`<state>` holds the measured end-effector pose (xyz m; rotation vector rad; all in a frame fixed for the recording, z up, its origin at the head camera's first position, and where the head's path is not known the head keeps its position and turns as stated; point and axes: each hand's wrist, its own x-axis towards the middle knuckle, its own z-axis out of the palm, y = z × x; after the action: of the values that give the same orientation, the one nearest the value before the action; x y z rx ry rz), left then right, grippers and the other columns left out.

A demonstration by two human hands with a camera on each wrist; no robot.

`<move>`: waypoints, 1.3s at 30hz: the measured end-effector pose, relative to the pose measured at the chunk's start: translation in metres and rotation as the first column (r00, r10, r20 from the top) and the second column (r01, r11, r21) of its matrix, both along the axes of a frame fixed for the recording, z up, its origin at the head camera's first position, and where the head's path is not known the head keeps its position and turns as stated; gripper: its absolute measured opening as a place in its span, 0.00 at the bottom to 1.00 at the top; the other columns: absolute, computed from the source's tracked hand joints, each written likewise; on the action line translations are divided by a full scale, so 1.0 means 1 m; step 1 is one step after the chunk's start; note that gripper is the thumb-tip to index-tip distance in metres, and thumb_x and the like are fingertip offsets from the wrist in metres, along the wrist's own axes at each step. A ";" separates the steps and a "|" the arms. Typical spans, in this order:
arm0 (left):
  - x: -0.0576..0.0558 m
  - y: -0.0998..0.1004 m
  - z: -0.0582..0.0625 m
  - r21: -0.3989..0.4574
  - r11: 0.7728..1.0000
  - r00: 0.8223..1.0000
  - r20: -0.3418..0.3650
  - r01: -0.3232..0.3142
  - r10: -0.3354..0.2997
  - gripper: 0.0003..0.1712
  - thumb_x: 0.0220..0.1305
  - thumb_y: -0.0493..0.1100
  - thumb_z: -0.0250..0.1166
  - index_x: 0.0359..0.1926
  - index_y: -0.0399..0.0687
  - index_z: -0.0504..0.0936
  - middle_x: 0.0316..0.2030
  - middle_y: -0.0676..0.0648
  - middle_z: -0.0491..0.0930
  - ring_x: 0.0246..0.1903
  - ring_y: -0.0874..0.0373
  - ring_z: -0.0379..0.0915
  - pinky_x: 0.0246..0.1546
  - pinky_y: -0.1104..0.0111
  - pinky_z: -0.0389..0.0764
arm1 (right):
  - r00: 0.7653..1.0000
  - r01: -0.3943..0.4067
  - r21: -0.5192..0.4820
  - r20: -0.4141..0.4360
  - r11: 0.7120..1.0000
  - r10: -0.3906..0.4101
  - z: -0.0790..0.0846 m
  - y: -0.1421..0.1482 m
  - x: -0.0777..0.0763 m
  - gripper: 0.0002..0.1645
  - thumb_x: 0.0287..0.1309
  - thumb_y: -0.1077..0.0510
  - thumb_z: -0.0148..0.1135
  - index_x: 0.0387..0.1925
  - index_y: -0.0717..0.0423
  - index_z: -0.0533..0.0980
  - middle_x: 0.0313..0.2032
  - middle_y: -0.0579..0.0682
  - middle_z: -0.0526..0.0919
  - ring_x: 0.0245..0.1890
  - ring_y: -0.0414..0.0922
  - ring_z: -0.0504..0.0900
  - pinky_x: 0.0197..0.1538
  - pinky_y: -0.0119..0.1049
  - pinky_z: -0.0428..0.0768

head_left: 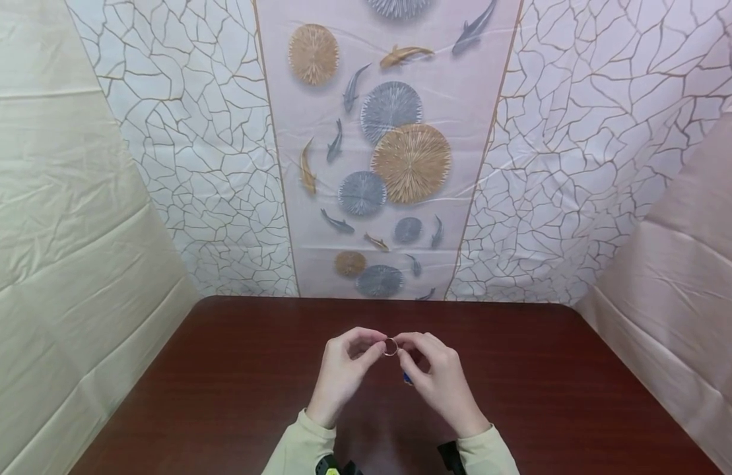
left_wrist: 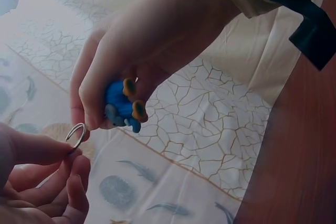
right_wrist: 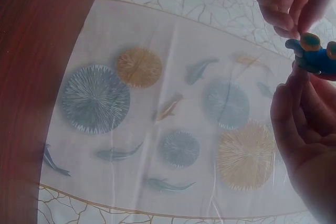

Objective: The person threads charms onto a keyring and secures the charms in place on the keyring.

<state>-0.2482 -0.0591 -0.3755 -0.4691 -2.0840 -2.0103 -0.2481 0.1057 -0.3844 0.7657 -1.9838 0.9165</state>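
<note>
A thin metal key ring (head_left: 389, 355) is held up between the two hands above the table. My left hand (head_left: 340, 373) pinches it from the left between thumb and fingertips. My right hand (head_left: 441, 379) has its thumb and fingertips at the ring's other side. Beneath those right fingers sits a small blue figure keychain (left_wrist: 119, 100) with orange-and-green round ends, partly covered by the hand. In the right wrist view the blue figure (right_wrist: 317, 60) shows at the right edge, between the hands. Whatever links ring and figure is hidden.
A dark red-brown table (head_left: 223, 382) lies under the hands. Behind it hangs a patterned cloth (head_left: 371, 231) with fish and round shapes. Beige cloth sides (head_left: 74, 264) flank the table. Dark straps (left_wrist: 310, 30) are on the wrists.
</note>
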 end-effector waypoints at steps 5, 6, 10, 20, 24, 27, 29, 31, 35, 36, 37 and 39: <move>0.000 -0.003 0.000 -0.080 0.997 1.000 -0.027 0.012 -0.014 0.06 0.59 0.35 0.67 0.38 0.37 0.86 0.34 0.36 0.86 0.34 0.53 0.83 0.38 0.75 0.79 | 0.999 -0.031 0.024 -0.038 0.999 0.032 0.001 0.002 -0.001 0.17 0.45 0.75 0.65 0.32 0.51 0.81 0.27 0.39 0.82 0.27 0.33 0.74 0.31 0.17 0.70; 0.000 -0.004 0.000 -0.089 0.996 0.999 -0.029 0.018 -0.020 0.07 0.59 0.35 0.67 0.38 0.36 0.86 0.35 0.37 0.86 0.34 0.52 0.83 0.38 0.75 0.79 | 0.999 -0.032 0.028 -0.036 0.999 0.033 0.000 0.002 -0.001 0.18 0.45 0.76 0.65 0.32 0.51 0.81 0.27 0.39 0.82 0.27 0.33 0.74 0.31 0.17 0.70; 0.000 -0.003 0.000 -0.084 0.996 0.999 -0.031 0.025 -0.027 0.07 0.59 0.36 0.68 0.38 0.37 0.86 0.35 0.37 0.86 0.34 0.52 0.83 0.37 0.75 0.79 | 0.999 -0.031 0.043 -0.017 0.999 0.032 -0.001 0.003 -0.001 0.18 0.45 0.75 0.66 0.35 0.52 0.81 0.27 0.40 0.83 0.28 0.34 0.75 0.31 0.17 0.70; -0.003 -0.002 -0.001 -0.008 1.000 1.000 0.005 0.001 0.000 0.07 0.58 0.35 0.68 0.37 0.35 0.84 0.33 0.32 0.84 0.31 0.56 0.82 0.37 0.75 0.79 | 0.998 -0.052 0.062 -0.036 0.997 0.054 -0.002 0.002 0.000 0.20 0.45 0.75 0.66 0.39 0.54 0.81 0.28 0.42 0.83 0.28 0.34 0.73 0.30 0.20 0.71; -0.004 -0.003 -0.001 -0.041 0.999 1.000 -0.002 -0.013 0.013 0.05 0.58 0.35 0.68 0.35 0.36 0.84 0.32 0.33 0.85 0.30 0.57 0.81 0.35 0.76 0.78 | 0.995 -0.060 0.083 -0.073 0.995 0.066 0.000 0.001 -0.001 0.20 0.44 0.75 0.66 0.38 0.53 0.81 0.28 0.41 0.82 0.29 0.34 0.73 0.31 0.22 0.72; -0.004 -0.004 -0.002 -0.072 0.997 1.000 -0.010 -0.014 0.013 0.05 0.58 0.35 0.68 0.35 0.36 0.85 0.32 0.33 0.85 0.29 0.60 0.80 0.34 0.76 0.77 | 0.996 -0.059 0.101 -0.065 0.993 0.066 0.000 0.002 -0.001 0.18 0.45 0.74 0.67 0.37 0.52 0.81 0.27 0.40 0.81 0.29 0.33 0.72 0.32 0.21 0.72; -0.004 -0.005 -0.001 -0.097 0.995 1.000 -0.014 -0.008 0.006 0.04 0.59 0.35 0.67 0.35 0.37 0.85 0.32 0.34 0.85 0.29 0.63 0.79 0.34 0.76 0.76 | 0.997 -0.063 0.112 -0.043 0.992 0.068 0.000 0.003 0.000 0.15 0.46 0.72 0.67 0.36 0.53 0.82 0.27 0.39 0.81 0.30 0.32 0.72 0.33 0.19 0.71; -0.004 -0.006 -0.001 -0.124 0.992 1.000 -0.021 0.000 -0.002 0.05 0.59 0.35 0.67 0.35 0.37 0.85 0.32 0.35 0.85 0.28 0.64 0.79 0.33 0.76 0.76 | 0.997 -0.073 0.121 -0.023 0.990 0.076 0.000 0.004 0.000 0.13 0.47 0.71 0.67 0.35 0.53 0.82 0.28 0.39 0.82 0.30 0.32 0.72 0.34 0.18 0.70; -0.005 -0.008 -0.001 -0.160 0.987 1.000 -0.019 0.021 -0.024 0.05 0.60 0.36 0.67 0.36 0.38 0.85 0.30 0.37 0.85 0.28 0.65 0.78 0.32 0.76 0.75 | 0.994 -0.108 0.118 0.004 0.987 0.109 0.000 0.005 -0.001 0.13 0.49 0.72 0.66 0.34 0.53 0.81 0.29 0.39 0.82 0.30 0.32 0.73 0.35 0.20 0.72; -0.005 -0.008 -0.001 -0.166 0.986 0.999 -0.019 0.025 -0.028 0.05 0.60 0.36 0.67 0.36 0.38 0.85 0.30 0.37 0.86 0.28 0.65 0.78 0.32 0.76 0.75 | 0.992 -0.122 0.109 0.031 0.987 0.119 0.000 0.004 0.000 0.13 0.50 0.72 0.66 0.35 0.52 0.80 0.30 0.40 0.82 0.30 0.32 0.74 0.35 0.21 0.73; -0.005 -0.009 0.000 -0.171 0.985 0.999 -0.017 0.027 -0.031 0.05 0.60 0.36 0.67 0.36 0.39 0.85 0.31 0.37 0.86 0.28 0.64 0.79 0.31 0.76 0.75 | 0.989 -0.140 0.095 0.070 0.986 0.133 0.000 0.004 0.000 0.12 0.52 0.71 0.65 0.35 0.52 0.80 0.30 0.41 0.82 0.30 0.32 0.75 0.35 0.22 0.74; -0.005 -0.010 0.000 -0.193 0.981 0.999 -0.018 0.030 -0.035 0.05 0.61 0.36 0.66 0.36 0.39 0.85 0.31 0.37 0.86 0.29 0.62 0.79 0.30 0.76 0.74 | 0.964 -0.196 0.048 0.195 0.979 0.183 0.000 0.004 0.002 0.09 0.57 0.68 0.63 0.36 0.51 0.78 0.31 0.43 0.82 0.29 0.32 0.77 0.32 0.25 0.78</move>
<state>-0.2530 -0.0687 -0.3755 -0.5580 -2.2836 -1.8196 -0.2466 0.1097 -0.3842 0.9504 -2.1425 1.0736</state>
